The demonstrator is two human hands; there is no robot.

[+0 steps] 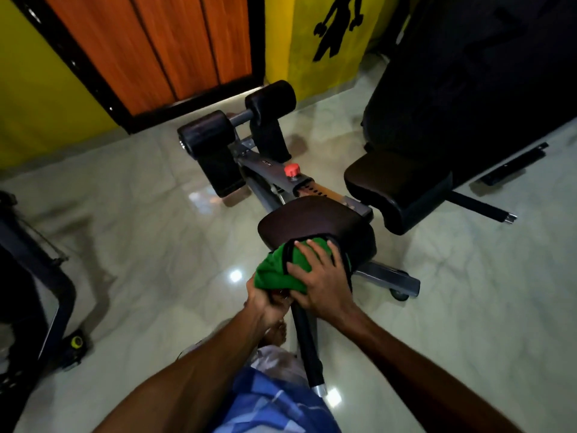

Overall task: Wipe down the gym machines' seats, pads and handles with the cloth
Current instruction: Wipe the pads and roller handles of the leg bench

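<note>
The right hand's fingers [307, 250] lie spread and fairly straight, pressing flat on the green cloth [274, 273] just below the middle of the frame. The right hand [315, 273] covers the cloth's right part. At the cloth's lower edge the left hand [265, 303] has its fingers curled, gripping the bunched fabric from beneath. A black band crosses the cloth.

The cloth is draped over the near end of the dark brown seat [312, 220] of a bench [390, 281]. From under the hands a black handle [307, 348] with a chrome tip slants toward the bottom of the frame.

Beyond the seat, up the frame, a red knob [291, 169] sits on the bench's grey bar, and past it are two black roller pads [206, 135]. To the right stands a second black seat [402, 185]. A glossy tiled floor [156, 245] lies beneath, with an orange wooden door [150, 42] in the upper left.
</note>
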